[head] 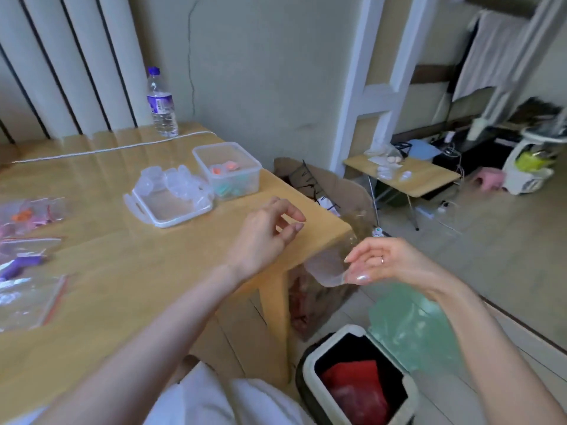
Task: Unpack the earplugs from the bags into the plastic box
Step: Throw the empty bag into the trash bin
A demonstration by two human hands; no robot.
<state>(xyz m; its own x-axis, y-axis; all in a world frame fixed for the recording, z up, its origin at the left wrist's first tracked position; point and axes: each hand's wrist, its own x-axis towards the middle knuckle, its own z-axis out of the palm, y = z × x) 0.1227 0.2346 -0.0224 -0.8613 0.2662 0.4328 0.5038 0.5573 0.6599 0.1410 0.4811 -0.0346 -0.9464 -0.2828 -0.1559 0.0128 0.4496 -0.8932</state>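
Partway done
Right hand point(383, 262) pinches an emptied bag point(325, 269) at 4 o'clock, left hand point(265, 233) relaxed; plastic box point(258, 169) part-filled, filled bags point(30, 216) wait at 9 o'clock.

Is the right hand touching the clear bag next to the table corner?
Touching. The head view shows the right hand pinching the lower edge of the clear bag between thumb and fingertips, with no gap visible.
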